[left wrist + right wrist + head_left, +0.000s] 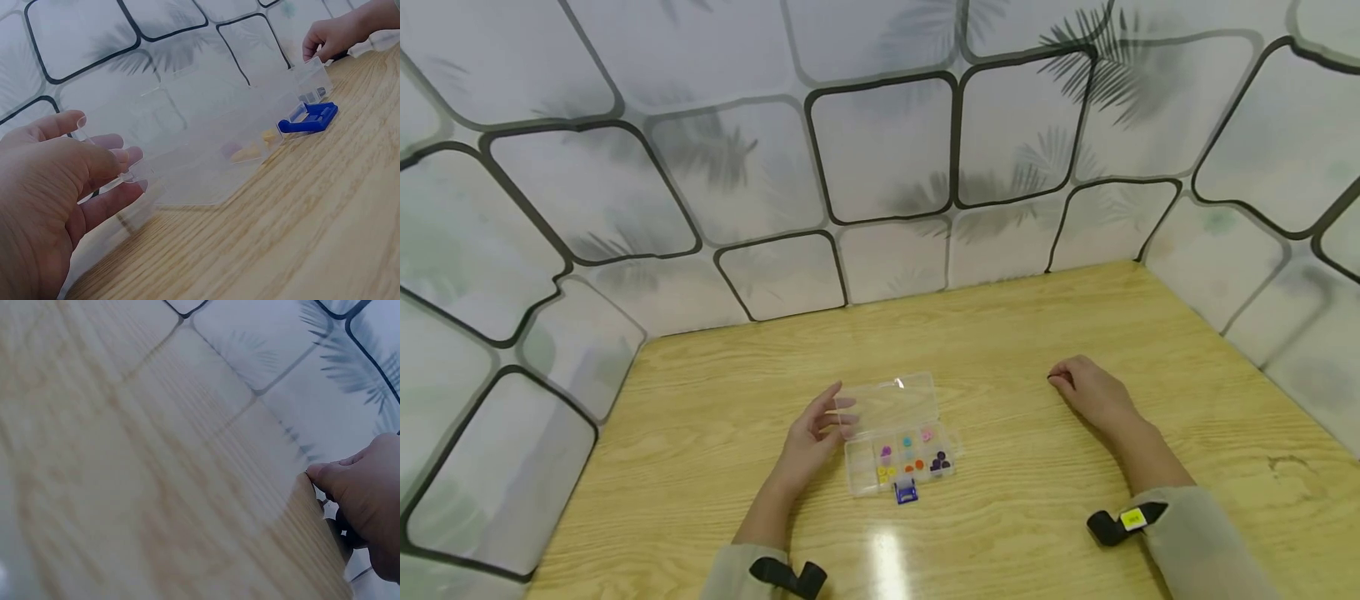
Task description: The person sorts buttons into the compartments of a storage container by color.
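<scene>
A clear plastic compartment box [861, 471] lies on the table with its lid [887, 404] raised at the back. Small beads sit in its compartments: yellow [887, 473], orange [913, 467], dark purple [940, 462], pink [927, 435] and blue [907, 442]. A blue latch [906, 492] sticks out in front. My left hand [808, 437] holds the box's left end near the hinge, some fingers showing through the clear lid. Well to the right, my right hand [1093, 396] pinches a tiny dark piece at its fingertips, mostly hidden; its kind cannot be made out.
The wood-grain table [1000, 517] stretches around the box on every side. Patterned pale fabric walls [887, 150] close it in at the back and both sides. A black wrist camera [1108, 527] is strapped to the right sleeve, another [790, 575] to the left.
</scene>
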### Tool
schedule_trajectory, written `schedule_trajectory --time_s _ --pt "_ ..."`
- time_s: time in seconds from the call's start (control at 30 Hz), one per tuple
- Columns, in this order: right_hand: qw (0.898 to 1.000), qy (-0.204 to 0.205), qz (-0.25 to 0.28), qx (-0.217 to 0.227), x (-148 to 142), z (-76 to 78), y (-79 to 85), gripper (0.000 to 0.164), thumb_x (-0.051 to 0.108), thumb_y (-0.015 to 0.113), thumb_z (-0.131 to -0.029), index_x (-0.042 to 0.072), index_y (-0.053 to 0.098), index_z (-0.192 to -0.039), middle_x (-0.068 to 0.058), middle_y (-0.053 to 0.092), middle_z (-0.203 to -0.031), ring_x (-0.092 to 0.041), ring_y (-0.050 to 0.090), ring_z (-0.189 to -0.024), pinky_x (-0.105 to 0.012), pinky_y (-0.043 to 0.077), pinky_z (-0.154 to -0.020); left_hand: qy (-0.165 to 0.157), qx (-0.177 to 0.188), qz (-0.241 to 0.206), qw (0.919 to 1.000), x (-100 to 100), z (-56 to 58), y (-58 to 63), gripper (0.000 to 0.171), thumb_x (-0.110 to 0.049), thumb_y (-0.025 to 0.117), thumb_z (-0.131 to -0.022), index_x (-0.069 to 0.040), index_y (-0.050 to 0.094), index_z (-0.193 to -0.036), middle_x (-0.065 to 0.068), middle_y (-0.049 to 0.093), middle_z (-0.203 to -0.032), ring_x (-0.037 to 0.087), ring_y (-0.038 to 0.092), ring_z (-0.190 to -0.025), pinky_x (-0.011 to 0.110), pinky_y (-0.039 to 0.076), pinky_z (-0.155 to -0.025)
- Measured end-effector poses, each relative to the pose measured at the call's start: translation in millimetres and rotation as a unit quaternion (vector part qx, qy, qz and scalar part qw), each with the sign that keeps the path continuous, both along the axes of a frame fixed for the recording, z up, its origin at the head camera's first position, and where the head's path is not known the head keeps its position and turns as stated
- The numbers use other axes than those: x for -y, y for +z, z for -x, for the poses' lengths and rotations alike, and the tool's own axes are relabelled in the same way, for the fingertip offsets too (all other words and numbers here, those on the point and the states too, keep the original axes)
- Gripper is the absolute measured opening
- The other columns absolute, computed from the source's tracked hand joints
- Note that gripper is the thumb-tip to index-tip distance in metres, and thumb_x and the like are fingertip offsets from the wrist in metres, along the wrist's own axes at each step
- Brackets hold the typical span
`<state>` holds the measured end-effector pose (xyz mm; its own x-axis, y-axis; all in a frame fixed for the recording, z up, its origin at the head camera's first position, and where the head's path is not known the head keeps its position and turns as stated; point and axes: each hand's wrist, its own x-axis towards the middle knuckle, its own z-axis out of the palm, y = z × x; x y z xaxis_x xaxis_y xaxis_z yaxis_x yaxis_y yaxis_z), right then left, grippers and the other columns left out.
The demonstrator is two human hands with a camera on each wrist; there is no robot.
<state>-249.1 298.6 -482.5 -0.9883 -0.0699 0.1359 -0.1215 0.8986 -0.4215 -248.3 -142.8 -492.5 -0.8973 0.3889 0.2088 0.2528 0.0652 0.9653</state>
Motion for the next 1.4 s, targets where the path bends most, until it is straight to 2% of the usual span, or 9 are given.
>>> schedule_trajectory --time_s 0.23,0.4,0.53,0.63,0.77,1.0,1.13,1.2,1.4 --pt "1.000 -0.005 -0.025 -0.001 3.0 0.4 -1.4 0.018 0.020 0.056 -0.096 0.003 0.062 -0.099 -0.016 0.058 -0.100 -0.026 0.058 -0.082 -0.045 0.049 -0.069 0.001 0.010 0.002 0.9999 0.4 0.2 0.3 0.065 -0.001 0.061 -0.090 -0.007 0.030 -0.147 0.022 0.049 -0.131 0.042 0.053 -0.113 0.024 0.053 -0.085" --pt "0.999 0.015 0.029 -0.028 13.8 8.8 1.1 0.023 0.022 0.054 -0.097 0.003 0.064 -0.105 -0.013 0.059 -0.101 -0.024 0.056 -0.085 -0.042 0.049 -0.071 -0.001 0.005 0.001 1.0000 0.2 0.0 0.9 0.064 0.001 0.060 -0.090 -0.006 0.030 -0.147 0.022 0.049 -0.131 0.042 0.054 -0.113 0.024 0.053 -0.085" --pt "0.991 0.100 0.081 -0.036 56.2 41.9 12.8 0.026 0.016 0.051 -0.099 -0.001 0.063 -0.115 -0.016 0.060 -0.104 -0.025 0.057 -0.086 -0.041 0.050 -0.073 0.001 -0.009 0.004 1.0000 4.2 2.7 2.1 0.064 0.001 0.060 -0.090 -0.005 0.030 -0.147 0.022 0.049 -0.130 0.041 0.054 -0.112 0.025 0.053 -0.085" --pt "0.982 0.153 0.108 -0.009 91.8 69.3 18.7 0.026 0.013 0.051 -0.098 -0.002 0.062 -0.117 -0.017 0.061 -0.107 -0.025 0.057 -0.087 -0.040 0.050 -0.074 0.002 -0.011 0.005 0.9999 4.4 4.2 2.3 0.063 -0.001 0.060 -0.091 -0.004 0.030 -0.146 0.022 0.049 -0.130 0.037 0.056 -0.111 0.026 0.054 -0.085" --pt "0.976 0.181 0.120 0.019 129.4 96.1 16.3 0.027 0.012 0.050 -0.099 0.000 0.063 -0.119 -0.017 0.062 -0.112 -0.025 0.057 -0.091 -0.039 0.050 -0.076 0.006 -0.003 -0.003 1.0000 4.3 3.2 2.4 0.063 -0.001 0.059 -0.091 -0.004 0.030 -0.146 0.023 0.049 -0.130 0.034 0.057 -0.110 0.028 0.054 -0.085" --pt "0.975 0.209 0.024 0.071 170.7 122.8 16.6 0.037 0.016 0.040 -0.102 0.009 0.051 -0.137 -0.019 0.055 -0.126 -0.033 0.053 -0.112 -0.046 0.047 -0.090 0.023 -0.006 -0.008 0.9997 6.7 -1.4 -0.2 0.060 0.001 0.057 -0.091 -0.003 0.032 -0.145 0.024 0.051 -0.129 0.041 0.057 -0.109 0.025 0.054 -0.084" --pt "0.972 0.211 -0.038 0.093 183.2 132.1 21.4 0.040 0.020 0.039 -0.102 0.015 0.044 -0.142 -0.017 0.055 -0.114 -0.029 0.054 -0.091 -0.039 0.046 -0.070 0.026 -0.011 -0.003 0.9996 6.7 -1.8 -0.9 0.059 0.002 0.057 -0.091 -0.004 0.033 -0.145 0.024 0.052 -0.128 0.040 0.057 -0.108 0.025 0.054 -0.084" --pt "0.971 0.209 -0.062 0.102 187.0 135.6 23.2 0.040 0.021 0.039 -0.103 0.018 0.044 -0.143 -0.012 0.054 -0.102 -0.023 0.047 -0.077 -0.033 0.037 -0.059 0.025 -0.010 0.001 0.9996 6.3 -1.2 -1.2 0.059 0.001 0.057 -0.092 -0.004 0.033 -0.145 0.023 0.053 -0.128 0.038 0.058 -0.107 0.025 0.054 -0.085" --pt "0.967 0.212 -0.095 0.104 195.2 139.7 23.7 0.038 0.021 0.038 -0.103 0.021 0.047 -0.140 -0.006 0.048 -0.091 -0.017 0.038 -0.067 -0.027 0.032 -0.054 0.035 -0.001 0.010 0.9993 8.7 0.7 0.5 0.059 0.002 0.057 -0.092 -0.004 0.033 -0.145 0.021 0.053 -0.128 0.034 0.059 -0.107 0.025 0.053 -0.085"
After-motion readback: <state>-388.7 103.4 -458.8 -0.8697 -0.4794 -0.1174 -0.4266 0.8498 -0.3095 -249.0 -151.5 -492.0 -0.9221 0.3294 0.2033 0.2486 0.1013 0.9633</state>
